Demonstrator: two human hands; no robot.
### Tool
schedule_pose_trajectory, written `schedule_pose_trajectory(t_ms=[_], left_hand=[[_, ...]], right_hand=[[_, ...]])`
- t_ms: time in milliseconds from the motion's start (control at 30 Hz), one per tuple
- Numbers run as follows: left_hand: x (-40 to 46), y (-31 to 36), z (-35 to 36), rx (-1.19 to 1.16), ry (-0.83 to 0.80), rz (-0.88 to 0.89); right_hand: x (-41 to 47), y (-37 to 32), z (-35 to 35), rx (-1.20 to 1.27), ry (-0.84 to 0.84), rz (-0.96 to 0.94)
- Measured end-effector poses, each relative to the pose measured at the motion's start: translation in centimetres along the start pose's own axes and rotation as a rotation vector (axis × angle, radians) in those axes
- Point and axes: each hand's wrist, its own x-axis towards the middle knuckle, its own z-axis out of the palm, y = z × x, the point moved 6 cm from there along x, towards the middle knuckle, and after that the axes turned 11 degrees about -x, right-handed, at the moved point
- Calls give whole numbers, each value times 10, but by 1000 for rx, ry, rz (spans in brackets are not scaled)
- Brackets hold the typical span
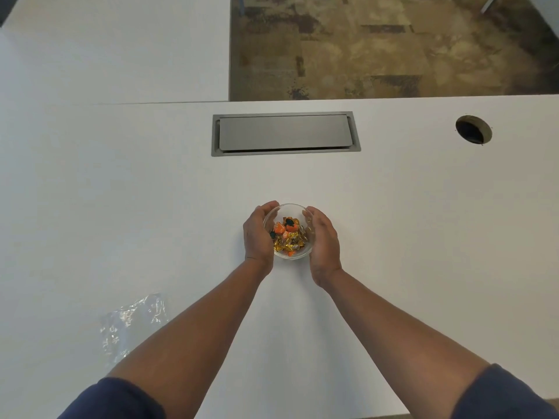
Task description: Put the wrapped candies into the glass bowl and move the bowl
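A crumpled clear plastic bag (133, 320) lies on the white table (393, 222), well left of the arms. The left hand (257, 234) cups the glass bowl (289, 230), its fingers curved together against the left wall. The bowl sits mid-table, holding the wrapped candies (289, 235), orange and gold. The right hand (323, 241) presses the right wall, fingers curled together around the glass.

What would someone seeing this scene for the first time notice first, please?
The eye goes to the small glass bowl at the middle of the white table, filled with orange and gold wrapped candies and cupped by the left hand and right hand on either side. Next come the grey cable hatch beyond it and the crumpled clear plastic bag lying near the left forearm.
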Motion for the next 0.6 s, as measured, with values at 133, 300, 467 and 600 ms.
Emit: schedule_pose_trajectory(t_ms=[133,300,467,600], left_hand=[[1,-1,-1,49,-52,-22],[-2,9,-10,396,-56,166],[-24,64,11,928,-125,530],[-51,133,41,1121,-132,777]], right_hand=[[-4,1,-6,-66,22,-12],[-9,-10,-17,-289,78,-63],[-25,-68,-17,-682,125,-316],[-48,-141,-8,-940,196,-551]])
